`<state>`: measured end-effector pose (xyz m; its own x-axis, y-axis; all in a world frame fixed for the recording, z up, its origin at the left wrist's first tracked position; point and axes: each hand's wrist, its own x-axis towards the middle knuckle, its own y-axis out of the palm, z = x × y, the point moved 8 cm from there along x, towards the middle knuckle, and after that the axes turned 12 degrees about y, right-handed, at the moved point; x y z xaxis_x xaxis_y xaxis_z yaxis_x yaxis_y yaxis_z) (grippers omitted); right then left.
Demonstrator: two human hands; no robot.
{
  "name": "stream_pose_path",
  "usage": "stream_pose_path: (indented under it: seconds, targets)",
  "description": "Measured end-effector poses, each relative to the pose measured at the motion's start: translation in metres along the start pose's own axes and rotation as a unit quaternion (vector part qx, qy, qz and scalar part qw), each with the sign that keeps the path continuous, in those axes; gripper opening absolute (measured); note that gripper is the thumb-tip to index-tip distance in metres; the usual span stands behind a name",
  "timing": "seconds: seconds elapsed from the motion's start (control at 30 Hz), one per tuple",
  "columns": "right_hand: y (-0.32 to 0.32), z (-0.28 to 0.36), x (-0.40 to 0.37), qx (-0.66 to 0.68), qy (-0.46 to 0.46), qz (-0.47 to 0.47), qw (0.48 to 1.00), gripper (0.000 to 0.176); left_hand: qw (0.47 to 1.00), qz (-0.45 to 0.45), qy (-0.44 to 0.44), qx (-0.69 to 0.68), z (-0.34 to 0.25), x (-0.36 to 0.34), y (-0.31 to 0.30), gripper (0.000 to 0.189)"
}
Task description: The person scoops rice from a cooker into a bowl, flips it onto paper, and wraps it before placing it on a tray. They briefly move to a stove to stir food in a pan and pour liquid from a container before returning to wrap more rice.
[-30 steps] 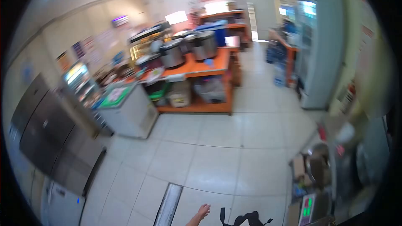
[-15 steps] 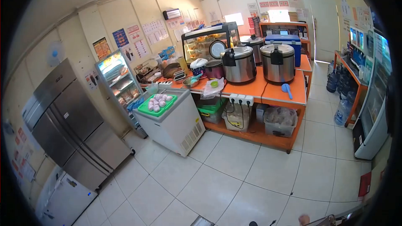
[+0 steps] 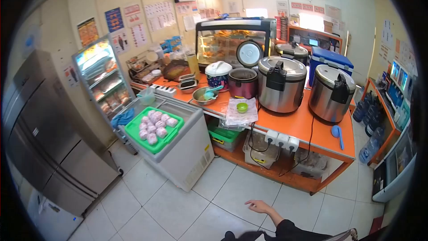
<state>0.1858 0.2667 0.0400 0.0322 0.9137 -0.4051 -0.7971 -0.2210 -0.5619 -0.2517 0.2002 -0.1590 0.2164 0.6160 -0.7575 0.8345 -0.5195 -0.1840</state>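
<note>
My right hand (image 3: 257,205) reaches in from the bottom right on a dark-sleeved arm. It hangs over the tiled floor with its fingers loosely extended, touching and holding nothing. My left hand is out of view. Ahead and to the left, a green tray (image 3: 166,143) of round, wrapped pale items (image 3: 152,139) rests on a white chest freezer (image 3: 192,165). Beyond my hand, the orange table (image 3: 281,128) bears a small green bowl (image 3: 242,107) on a plastic sheet, a maroon pot (image 3: 243,87), a metal bowl (image 3: 204,96) and large steel cookers (image 3: 281,87).
A steel refrigerator (image 3: 49,129) stands at the left, beside a lit display fridge (image 3: 104,80). Power sockets (image 3: 281,139) and cords hang along the table's front edge. Bins (image 3: 260,151) sit on its lower shelf. Water bottles (image 3: 371,145) line the right side.
The view has moved closer to the table and freezer. My right hand has come further into view from the bottom right, now with its forearm and sleeve showing.
</note>
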Motion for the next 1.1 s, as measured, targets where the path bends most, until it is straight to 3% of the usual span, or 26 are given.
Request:
stream_pose_path:
  seconds: [0.1, 0.13, 0.17, 0.2, 0.27, 0.37, 0.47, 0.5, 0.57, 0.6, 0.7, 0.77, 0.8, 0.83, 0.9, 1.0, 1.1]
  targets:
    - [-0.01, 0.027, 0.058, 0.152, 0.031, 0.075, 0.985, 0.036, 0.971, 0.155, 0.179, -0.017, -0.113, 0.117, -0.041, 0.06]
    - [-0.028, 0.032, 0.083, 0.179, 0.042, 0.052, 0.982, 0.035, 0.956, 0.121, 0.181, 0.195, -0.23, 0.133, -0.049, 0.05]
    - [-0.051, 0.033, 0.108, 0.204, 0.051, 0.03, 0.977, 0.034, 0.931, 0.078, 0.316, 0.166, -0.341, 0.139, -0.051, 0.043]
    - [-0.076, 0.035, 0.134, 0.227, 0.059, 0.01, 0.972, 0.033, 0.904, 0.101, 0.399, 0.117, -0.431, 0.155, -0.044, 0.031]
    - [-0.151, 0.049, 0.197, 0.231, 0.053, -0.054, 0.97, 0.029, 0.867, 0.103, 0.48, 0.09, -0.599, 0.152, -0.032, 0.029]
    - [-0.284, 0.094, 0.291, 0.263, -0.043, -0.231, 0.936, 0.024, 0.78, 0.026, 0.612, 0.126, -0.793, 0.186, -0.032, 0.033]
    - [-0.383, 0.13, 0.38, 0.307, -0.091, -0.306, 0.897, 0.021, 0.669, -0.114, 0.717, 0.161, -0.949, 0.24, -0.054, 0.039]
    - [-0.407, 0.147, 0.399, 0.323, -0.103, -0.332, 0.88, 0.021, 0.636, -0.179, 0.722, 0.205, -0.996, 0.258, -0.063, 0.041]
    - [-0.433, 0.177, 0.431, 0.354, -0.092, -0.315, 0.876, 0.021, 0.63, -0.24, 0.686, 0.271, -1.082, 0.298, -0.075, 0.047]
    - [-0.439, 0.191, 0.445, 0.37, -0.082, -0.305, 0.874, 0.021, 0.61, -0.284, 0.676, 0.299, -1.121, 0.32, -0.079, 0.049]
    - [-0.455, 0.224, 0.475, 0.34, -0.088, -0.264, 0.898, 0.02, 0.641, -0.297, 0.597, 0.38, -1.207, 0.374, -0.091, 0.05]
    - [-0.454, 0.234, 0.481, 0.303, -0.091, -0.234, 0.919, 0.019, 0.633, -0.172, 0.547, 0.52, -1.232, 0.456, -0.087, 0.048]
    - [-0.457, 0.231, 0.486, 0.315, -0.072, -0.226, 0.919, 0.02, 0.647, -0.073, 0.559, 0.514, -1.237, 0.483, -0.091, 0.048]
    - [-0.463, 0.23, 0.492, 0.328, -0.055, -0.216, 0.918, 0.02, 0.681, -0.001, 0.594, 0.428, -1.238, 0.479, -0.093, 0.048]
    - [-0.481, 0.243, 0.502, 0.294, -0.046, -0.226, 0.928, 0.021, 0.727, -0.017, 0.581, 0.364, -1.238, 0.474, -0.1, 0.05]
    - [-0.538, 0.291, 0.526, 0.133, -0.091, -0.289, 0.944, 0.025, 0.736, -0.027, 0.55, 0.393, -1.25, 0.448, -0.1, 0.053]
    - [-0.585, 0.344, 0.569, -0.036, -0.168, -0.395, 0.902, 0.036, 0.708, 0.0, 0.583, 0.398, -1.285, 0.443, -0.106, 0.055]
